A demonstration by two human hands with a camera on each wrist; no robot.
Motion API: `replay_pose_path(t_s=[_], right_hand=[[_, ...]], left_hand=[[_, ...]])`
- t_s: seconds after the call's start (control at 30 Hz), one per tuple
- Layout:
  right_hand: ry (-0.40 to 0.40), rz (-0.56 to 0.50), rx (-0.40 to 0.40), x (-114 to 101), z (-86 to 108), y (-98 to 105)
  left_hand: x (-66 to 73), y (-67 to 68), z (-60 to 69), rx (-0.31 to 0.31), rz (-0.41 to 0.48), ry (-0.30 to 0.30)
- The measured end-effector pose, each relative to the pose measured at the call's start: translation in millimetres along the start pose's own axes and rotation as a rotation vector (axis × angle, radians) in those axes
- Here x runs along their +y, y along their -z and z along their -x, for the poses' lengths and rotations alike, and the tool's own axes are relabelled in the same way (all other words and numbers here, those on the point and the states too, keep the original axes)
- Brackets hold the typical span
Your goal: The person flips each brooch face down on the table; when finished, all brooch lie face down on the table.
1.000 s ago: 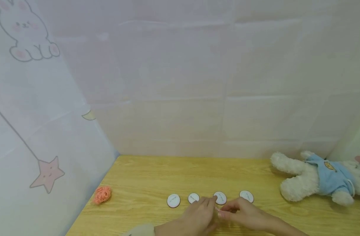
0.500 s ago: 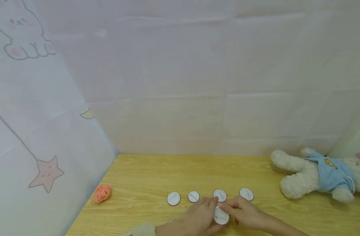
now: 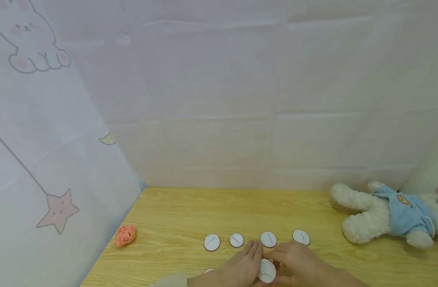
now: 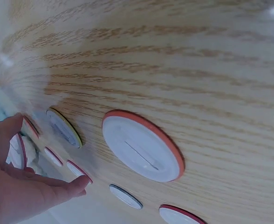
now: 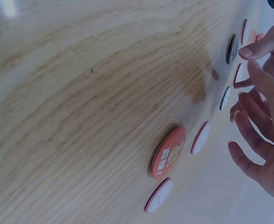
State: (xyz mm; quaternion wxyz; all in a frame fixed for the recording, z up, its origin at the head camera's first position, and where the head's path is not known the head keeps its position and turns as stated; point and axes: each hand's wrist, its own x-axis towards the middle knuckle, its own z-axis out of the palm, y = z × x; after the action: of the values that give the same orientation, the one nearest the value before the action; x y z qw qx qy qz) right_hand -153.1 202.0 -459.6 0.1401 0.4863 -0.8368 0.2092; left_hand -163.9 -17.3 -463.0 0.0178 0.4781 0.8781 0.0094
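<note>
A white-backed pin badge (image 3: 267,271) is held up between the two hands, its pin side towards the head camera. My left hand (image 3: 240,265) lies along its left edge, fingers fairly straight, with the thumb at the lower edge. My right hand (image 3: 301,263) curves round the right side, with fingertips at the upper edge. In the left wrist view the red rim of the badge (image 4: 17,151) shows between the left hand's (image 4: 16,186) thumb and fingers. The right wrist view shows the right hand's (image 5: 272,116) bent fingers close to the left thumb; the badge is mostly hidden there.
Face-down badges form a row on the wooden table (image 3: 168,215), including one at the far right (image 3: 301,237). Nearer badges include an orange-rimmed one (image 4: 144,147) and a face-up red one (image 5: 168,151). Orange yarn (image 3: 125,235) lies left, a plush toy (image 3: 383,215) right.
The badge turned from nearly edge-on to showing its white back, then shifted slightly lower between the hands. The left fingers straightened, and the right hand closed in around its side.
</note>
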Motion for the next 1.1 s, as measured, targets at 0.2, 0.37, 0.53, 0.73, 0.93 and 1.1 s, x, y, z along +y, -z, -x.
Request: replay_pose_path(t_s=[0.2, 0.37, 0.53, 0.73, 0.93, 1.1], right_hand=[[0.180, 0.354, 0.032, 4, -0.8, -7], [0.216, 0.371, 0.076, 11, 3.4, -14], [0.170, 0.266, 0.079, 16, 6.7, -20], [0.206, 0.293, 0.055, 17, 7.2, -32], [0.184, 0.262, 0.071, 16, 11.4, -40], [0.143, 0.247, 0.075, 14, 13.4, -41]], left_hand=[[1.3, -1.7, 0.8, -0.097, -0.027, 0.043], [-2.1, -4.1, 3.0, -0.013, -0.070, -0.037], [-5.3, -4.5, 4.1, 0.187, -0.081, -0.132], [-6.5, -10.4, 9.0, 0.152, -0.059, -0.127], [-9.1, -17.1, 12.0, 0.154, -0.013, -0.134], [-10.4, -19.6, 12.9, 0.169, 0.021, -0.139]])
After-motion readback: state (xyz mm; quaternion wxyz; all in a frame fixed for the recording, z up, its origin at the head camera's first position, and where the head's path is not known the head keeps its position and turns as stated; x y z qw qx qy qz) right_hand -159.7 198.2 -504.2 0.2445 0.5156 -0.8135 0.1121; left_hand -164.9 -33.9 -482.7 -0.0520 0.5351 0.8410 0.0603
